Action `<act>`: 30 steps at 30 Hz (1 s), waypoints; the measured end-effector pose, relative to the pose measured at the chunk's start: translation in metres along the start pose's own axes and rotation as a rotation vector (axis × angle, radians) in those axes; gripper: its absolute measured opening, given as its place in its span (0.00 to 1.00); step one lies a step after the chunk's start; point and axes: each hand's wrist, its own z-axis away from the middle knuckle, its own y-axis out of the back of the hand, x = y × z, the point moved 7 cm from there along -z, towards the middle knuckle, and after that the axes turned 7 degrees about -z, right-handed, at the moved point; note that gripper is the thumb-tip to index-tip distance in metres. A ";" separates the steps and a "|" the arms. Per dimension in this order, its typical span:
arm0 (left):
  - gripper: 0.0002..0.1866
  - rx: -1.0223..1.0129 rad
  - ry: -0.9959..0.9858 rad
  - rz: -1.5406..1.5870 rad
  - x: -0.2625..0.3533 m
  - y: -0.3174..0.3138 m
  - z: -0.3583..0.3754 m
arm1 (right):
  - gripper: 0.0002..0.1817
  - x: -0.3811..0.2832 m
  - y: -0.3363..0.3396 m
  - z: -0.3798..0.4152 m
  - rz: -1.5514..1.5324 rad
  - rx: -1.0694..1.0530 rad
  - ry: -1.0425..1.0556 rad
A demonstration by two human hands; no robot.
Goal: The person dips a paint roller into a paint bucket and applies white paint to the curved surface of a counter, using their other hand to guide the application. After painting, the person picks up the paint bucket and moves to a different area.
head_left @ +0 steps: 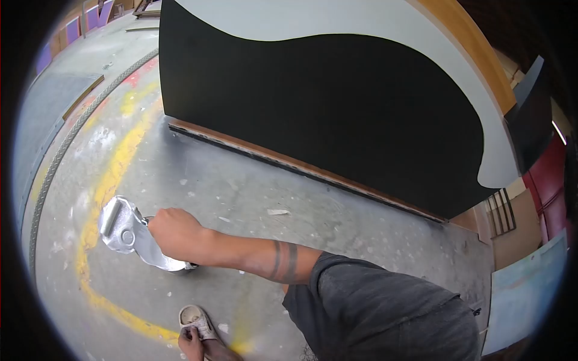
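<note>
My right hand reaches across from the right, closed in a fist over a silver, crinkled, paint-coated container. Its left part carries a short cylinder-like bar and a round raised ring. A small dark piece like a handle shows at the knuckles; the grip itself is partly hidden by the fist. Low in the view is my left hand, its fingers pinched together in front of a light shoe. Whatever it may hold is too small to make out.
A large black panel with a grey wavy border stands ahead on a low base. Yellow paint lines mark the concrete floor. A ridged metal strip curves along the left. Light-blue board leans at right.
</note>
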 end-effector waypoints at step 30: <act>0.15 -0.057 0.019 -0.016 0.009 -0.044 0.019 | 0.08 0.012 0.030 0.039 -0.048 0.023 -0.049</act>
